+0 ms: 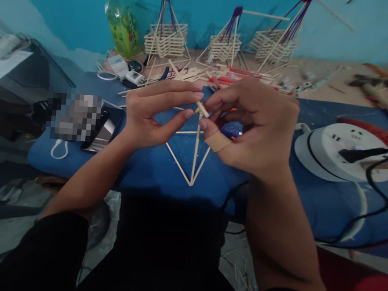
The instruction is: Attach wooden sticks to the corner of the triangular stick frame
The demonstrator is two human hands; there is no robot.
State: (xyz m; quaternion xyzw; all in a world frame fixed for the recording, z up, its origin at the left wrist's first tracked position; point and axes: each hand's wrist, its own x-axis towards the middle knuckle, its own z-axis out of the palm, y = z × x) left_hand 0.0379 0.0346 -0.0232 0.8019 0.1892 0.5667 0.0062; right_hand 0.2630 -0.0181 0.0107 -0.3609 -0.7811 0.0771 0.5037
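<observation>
A frame of thin wooden sticks (195, 157) stands on the blue table, with its front corner near the table's front edge and one stick rising to my fingertips. My left hand (163, 111) pinches the top joint of the stick frame from the left, thumb below and fingers above. From the right, my right hand (249, 123) holds the same joint between thumb and fingers, and a tan bandage wraps its thumb. A short stick end (202, 109) shows between the two hands. Something blue lies partly hidden behind my right fingers.
Three stick structures (165, 40) with purple-wrapped tops stand along the wall beside a green bottle (124, 28). Loose sticks (226, 76) lie before them. A round white device (334, 152) with a black cable sits right; a phone (104, 131) lies left.
</observation>
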